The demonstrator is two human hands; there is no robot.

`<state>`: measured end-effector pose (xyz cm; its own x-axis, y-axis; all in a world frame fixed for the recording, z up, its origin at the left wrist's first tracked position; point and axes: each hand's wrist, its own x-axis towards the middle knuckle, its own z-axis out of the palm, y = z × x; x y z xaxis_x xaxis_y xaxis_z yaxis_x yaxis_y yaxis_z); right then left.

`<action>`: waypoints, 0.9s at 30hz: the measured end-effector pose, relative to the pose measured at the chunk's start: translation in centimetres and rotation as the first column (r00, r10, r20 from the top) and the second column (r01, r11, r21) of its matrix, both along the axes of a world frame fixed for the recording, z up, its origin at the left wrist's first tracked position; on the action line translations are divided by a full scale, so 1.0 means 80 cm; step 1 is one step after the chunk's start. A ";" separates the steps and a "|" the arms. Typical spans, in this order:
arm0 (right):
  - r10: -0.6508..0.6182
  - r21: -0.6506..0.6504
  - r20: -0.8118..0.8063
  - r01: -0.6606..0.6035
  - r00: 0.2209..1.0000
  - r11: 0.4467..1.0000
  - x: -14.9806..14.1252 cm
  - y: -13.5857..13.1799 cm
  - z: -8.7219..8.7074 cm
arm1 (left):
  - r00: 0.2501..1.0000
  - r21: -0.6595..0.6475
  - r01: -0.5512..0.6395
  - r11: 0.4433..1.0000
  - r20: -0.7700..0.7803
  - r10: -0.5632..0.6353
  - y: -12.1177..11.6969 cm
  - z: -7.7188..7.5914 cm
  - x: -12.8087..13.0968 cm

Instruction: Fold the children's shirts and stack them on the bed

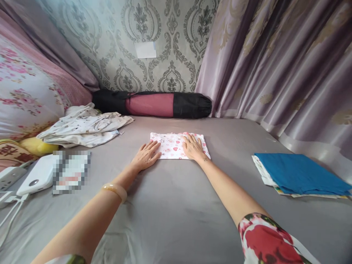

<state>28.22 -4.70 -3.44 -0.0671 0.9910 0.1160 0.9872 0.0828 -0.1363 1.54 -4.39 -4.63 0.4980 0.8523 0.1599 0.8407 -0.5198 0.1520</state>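
Observation:
A folded white cloth (170,146) with a pink and red print lies flat on the grey bed sheet (176,194). My left hand (147,154) rests at its left edge, partly on the cloth and partly on the sheet, fingers stretched out. Across the right part of the cloth lies my right hand (193,147), palm down with the fingers spread, covering some of the print. Neither hand grips anything. A pale bangle (115,191) circles my left forearm.
Blue folded cloth (302,172) tops a stack at right. Crumpled white fabric (88,124), a yellow cushion (41,145), a white power bank (41,174) and cables (16,209) sit at left. A black and maroon rolled bag (151,104) lies along the wall.

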 end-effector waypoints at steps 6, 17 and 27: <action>-0.006 -0.009 -0.033 0.006 0.999 1.000 -0.003 0.002 0.000 | 1.000 0.012 -0.005 1.000 0.002 0.005 0.000 -0.001 0.000; -0.058 -0.044 0.007 0.058 0.998 0.997 0.038 -0.004 0.003 | 1.000 -0.007 0.005 1.000 0.001 -0.005 -0.001 0.002 0.000; -0.058 -0.081 -0.031 0.055 0.998 0.995 0.041 -0.002 0.001 | 1.000 -0.004 -0.001 1.000 -0.015 0.001 -0.003 0.003 0.001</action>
<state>31.46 -4.88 -3.33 -0.0082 0.9993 0.0372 0.9848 0.0145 -0.1733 1.59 -4.60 -4.35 0.4991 0.8535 0.1497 0.8435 -0.5181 0.1416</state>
